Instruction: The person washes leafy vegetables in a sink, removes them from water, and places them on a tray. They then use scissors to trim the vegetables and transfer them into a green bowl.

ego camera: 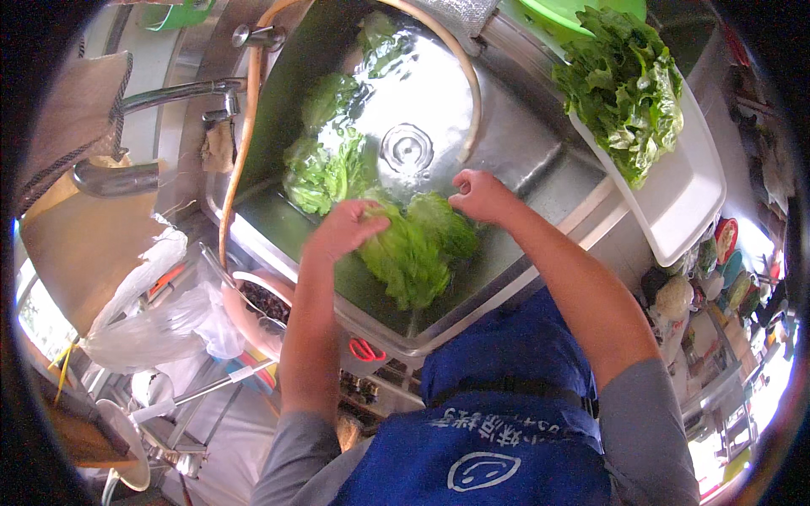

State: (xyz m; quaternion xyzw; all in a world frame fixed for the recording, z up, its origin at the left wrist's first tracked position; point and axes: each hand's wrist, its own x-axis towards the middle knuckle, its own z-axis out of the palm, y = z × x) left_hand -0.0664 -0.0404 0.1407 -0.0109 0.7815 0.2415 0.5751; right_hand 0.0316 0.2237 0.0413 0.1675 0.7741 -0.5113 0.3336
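Before me is a stainless steel sink with water in it. My left hand grips the edge of a bunch of green lettuce leaves at the near side of the basin. Just right of that bunch, my right hand hovers with curled fingers; whether anything is between them is unclear. More lettuce floats along the basin's left side, and another leafy clump lies toward the far end. The round drain shows through the water near the middle.
A tan hose loops over the sink, its end inside. A metal faucet juts out at left. On the right, a white plastic tub holds lettuce beside a green basin. Red-handled scissors hang at the front.
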